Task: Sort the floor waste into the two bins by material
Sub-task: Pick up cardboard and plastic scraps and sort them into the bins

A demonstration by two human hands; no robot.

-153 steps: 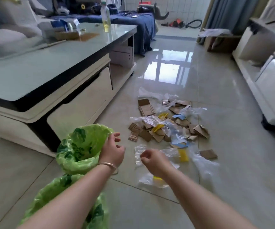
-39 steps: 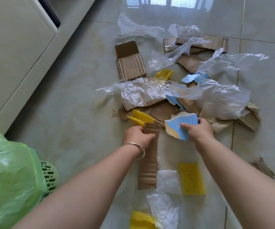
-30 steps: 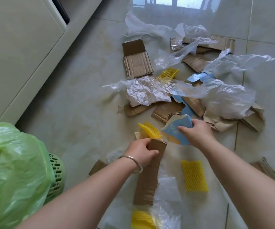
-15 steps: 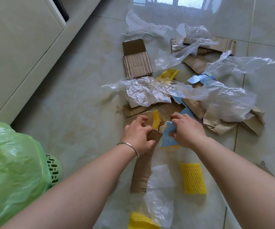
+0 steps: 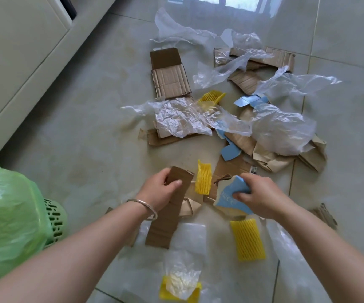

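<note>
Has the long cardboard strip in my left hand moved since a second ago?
Cannot tell. The cardboard strip lies beside the yellow foam net as before; the camera moved too.

Brown, yellow, blue and clear scraps on pale grey-green tiles

The cardboard strip is plain brown; the foam net is bright yellow with a ribbed mesh pattern; the torn card is light blue with white lettering; the plastic film is clear; the bin bag is translucent green.

arms: both forearms bare, no sleeves visible | left hand: thin silver metal bangle around the wrist | right hand: wears nothing
</note>
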